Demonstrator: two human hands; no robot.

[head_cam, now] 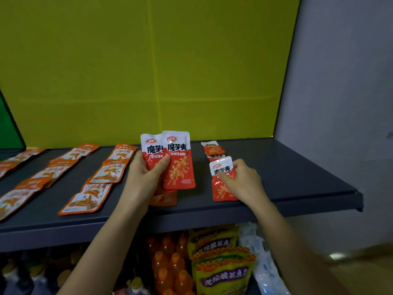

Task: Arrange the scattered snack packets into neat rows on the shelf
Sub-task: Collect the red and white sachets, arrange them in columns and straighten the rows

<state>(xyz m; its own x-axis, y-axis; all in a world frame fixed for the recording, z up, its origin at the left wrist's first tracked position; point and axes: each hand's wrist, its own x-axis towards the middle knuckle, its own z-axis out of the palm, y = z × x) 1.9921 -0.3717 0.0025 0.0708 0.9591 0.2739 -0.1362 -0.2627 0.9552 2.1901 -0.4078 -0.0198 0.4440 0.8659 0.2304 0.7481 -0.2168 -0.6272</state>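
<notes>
My left hand [144, 175] grips a small stack of red-and-white snack packets [179, 162] upright above the dark shelf [297, 179], thumb across their fronts. Another red packet [164, 199] lies flat on the shelf under that stack. My right hand [242, 182] holds a single red-and-white packet [222, 167] by its right edge, its lower end on the shelf near the front edge. Behind it, two more red packets [212, 149] lie in a line running toward the back wall.
Orange-and-white packets [106, 173] lie in several slanted rows across the left of the shelf. A yellow back panel [148, 71] and a grey side wall [340, 92] bound it. Orange drink bottles [172, 265] and yellow bags [223, 271] fill the shelf below.
</notes>
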